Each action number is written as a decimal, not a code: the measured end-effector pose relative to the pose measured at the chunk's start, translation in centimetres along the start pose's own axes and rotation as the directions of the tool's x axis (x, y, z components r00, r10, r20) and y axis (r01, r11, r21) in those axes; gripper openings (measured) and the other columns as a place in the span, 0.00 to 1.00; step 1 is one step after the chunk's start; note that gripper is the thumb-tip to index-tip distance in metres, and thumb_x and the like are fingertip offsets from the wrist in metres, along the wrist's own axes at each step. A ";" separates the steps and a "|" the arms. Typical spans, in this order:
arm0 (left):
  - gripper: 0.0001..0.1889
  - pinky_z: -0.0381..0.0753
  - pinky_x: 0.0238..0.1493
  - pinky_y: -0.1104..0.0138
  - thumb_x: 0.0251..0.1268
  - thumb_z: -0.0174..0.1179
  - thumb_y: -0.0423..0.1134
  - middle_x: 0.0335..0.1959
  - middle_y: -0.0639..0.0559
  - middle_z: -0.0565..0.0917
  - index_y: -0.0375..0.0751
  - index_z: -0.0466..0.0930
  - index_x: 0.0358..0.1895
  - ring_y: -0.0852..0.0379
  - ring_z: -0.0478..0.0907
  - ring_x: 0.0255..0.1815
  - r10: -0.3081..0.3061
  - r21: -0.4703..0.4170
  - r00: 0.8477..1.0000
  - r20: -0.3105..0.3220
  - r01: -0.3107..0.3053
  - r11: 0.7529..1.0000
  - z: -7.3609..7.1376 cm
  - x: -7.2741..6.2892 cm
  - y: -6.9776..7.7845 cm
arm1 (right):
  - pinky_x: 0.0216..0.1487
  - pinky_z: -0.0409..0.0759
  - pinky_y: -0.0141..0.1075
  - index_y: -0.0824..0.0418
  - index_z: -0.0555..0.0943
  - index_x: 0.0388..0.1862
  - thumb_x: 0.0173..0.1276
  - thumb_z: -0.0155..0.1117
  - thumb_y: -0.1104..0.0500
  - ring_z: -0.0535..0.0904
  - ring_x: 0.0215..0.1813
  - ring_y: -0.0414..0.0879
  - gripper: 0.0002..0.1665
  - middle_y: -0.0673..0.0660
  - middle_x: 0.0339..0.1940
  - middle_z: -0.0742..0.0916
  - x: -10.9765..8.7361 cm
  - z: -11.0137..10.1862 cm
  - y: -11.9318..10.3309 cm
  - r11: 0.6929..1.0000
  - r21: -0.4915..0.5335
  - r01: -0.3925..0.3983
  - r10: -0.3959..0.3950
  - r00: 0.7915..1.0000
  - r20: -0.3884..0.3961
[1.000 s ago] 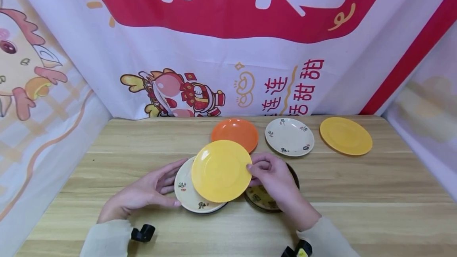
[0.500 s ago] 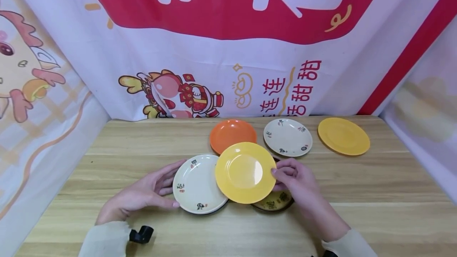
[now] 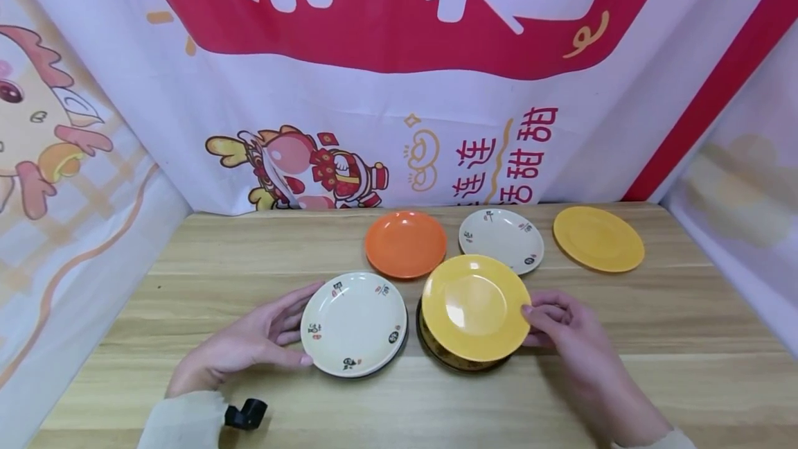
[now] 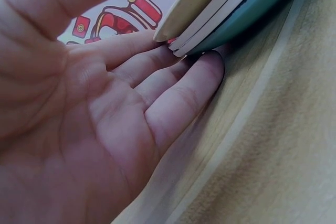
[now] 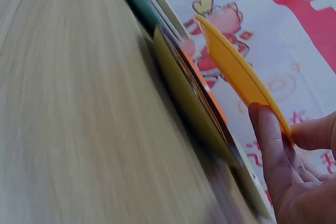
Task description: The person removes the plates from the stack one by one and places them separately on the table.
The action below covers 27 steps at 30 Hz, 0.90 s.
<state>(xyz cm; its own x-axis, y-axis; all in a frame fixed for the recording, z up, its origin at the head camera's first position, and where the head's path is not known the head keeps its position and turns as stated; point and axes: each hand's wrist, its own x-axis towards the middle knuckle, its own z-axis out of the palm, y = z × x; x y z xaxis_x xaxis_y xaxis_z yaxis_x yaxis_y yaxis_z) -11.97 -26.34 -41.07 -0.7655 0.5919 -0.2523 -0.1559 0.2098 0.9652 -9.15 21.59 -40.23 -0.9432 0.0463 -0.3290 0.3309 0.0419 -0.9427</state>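
And there's the white fabric backdrop [image 3: 299, 89], rising behind the pale wood-grain tabletop [image 3: 686, 338]!
Big red printed panel [image 3: 386, 40] up top, red-and-yellow cartoon figure [image 3: 299, 168] lying sideways below it, red Chinese characters [image 3: 526, 163] alongside.

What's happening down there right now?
A person's right hand pinches a yellow plate by its edge, holding it tilted above a dark patterned stack. The left hand is open, fingers touching the rim of a stack topped by a white patterned plate. Toward the back of the table lie an orange plate, another white plate and a second yellow plate.
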 end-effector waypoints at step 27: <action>0.56 0.78 0.75 0.71 0.65 0.74 0.28 0.90 0.38 0.53 0.47 0.46 0.90 0.59 0.68 0.82 0.028 0.019 1.000 0.004 -0.028 0.999 0.0 0.0 -0.2 | 0.47 0.92 0.34 0.54 0.79 0.52 0.79 0.69 0.61 0.90 0.40 0.41 0.09 0.45 0.40 0.92 -1.2 -10.3 3.9 0.968 0.251 -0.016 0.047 0.992 -0.121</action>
<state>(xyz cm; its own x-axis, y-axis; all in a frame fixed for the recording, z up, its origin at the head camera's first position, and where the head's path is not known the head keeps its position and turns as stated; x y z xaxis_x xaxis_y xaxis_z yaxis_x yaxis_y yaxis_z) -11.96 -26.41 -41.29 -0.7673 0.6004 -0.2254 -0.1224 0.2080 0.9704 -6.44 32.00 -42.91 -0.9159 0.1686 -0.3643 0.3276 -0.2106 -0.9211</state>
